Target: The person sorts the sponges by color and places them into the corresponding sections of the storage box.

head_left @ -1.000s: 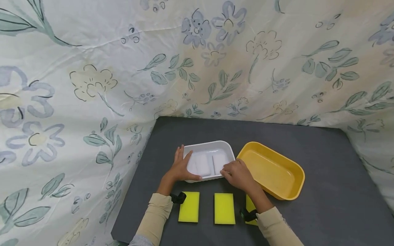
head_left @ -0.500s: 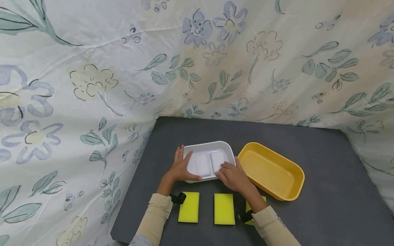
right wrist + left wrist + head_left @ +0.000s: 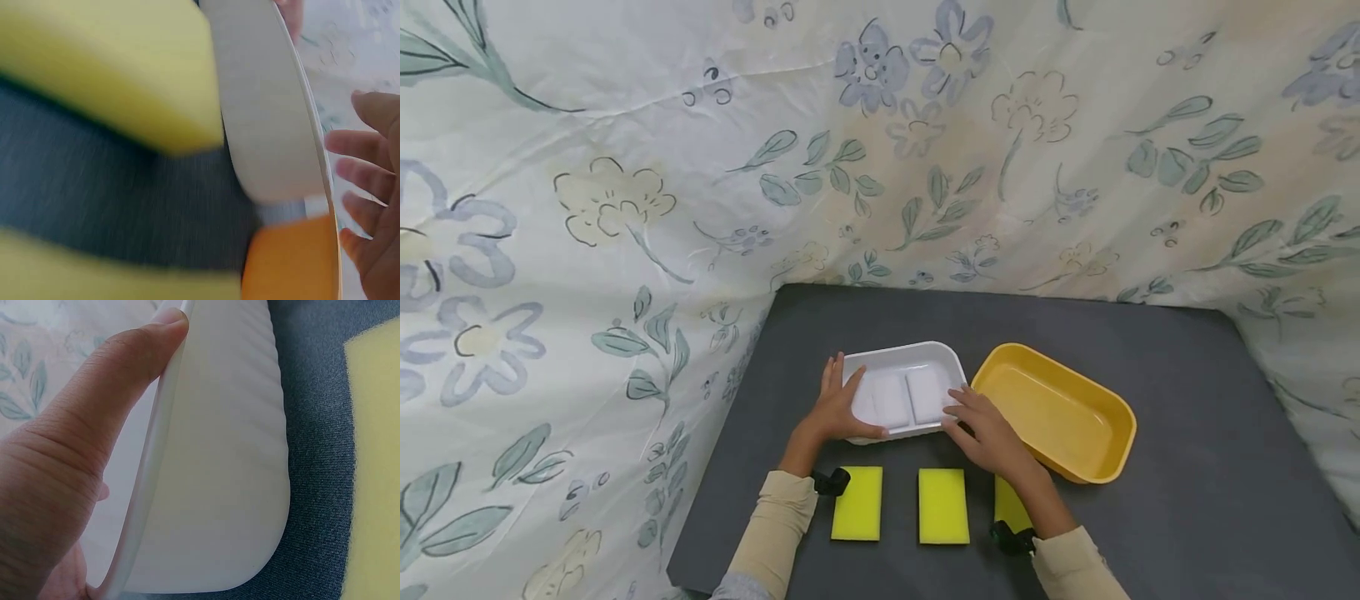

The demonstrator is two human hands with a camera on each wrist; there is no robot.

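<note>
A white oblong tray [image 3: 917, 356] holds two flat white rectangular pads, the left pad [image 3: 891, 402] and the right pad [image 3: 927, 396], side by side with a narrow gap. My left hand [image 3: 833, 410] grips the tray's left end, thumb along the near rim and fingers spread at the left side. In the left wrist view the thumb [image 3: 125, 375] presses on the rim. My right hand [image 3: 988, 429] is over the tray's near right corner, its fingers spread and holding nothing. The right wrist view shows those fingers [image 3: 369, 178] apart, beside the rim.
A yellow tray [image 3: 1108, 392] stands at an angle right beside the white one. Yellow sponges lie in a row in front: a left sponge [image 3: 857, 504], a middle sponge [image 3: 943, 506] and a right sponge [image 3: 1009, 506] partly under my right forearm. Floral cloth [image 3: 865, 167] hangs around the dark table [image 3: 1210, 433].
My right hand first moved along the white pad in the tray, then lifted back toward the right corner with its fingers spreading. The left hand has kept its place.
</note>
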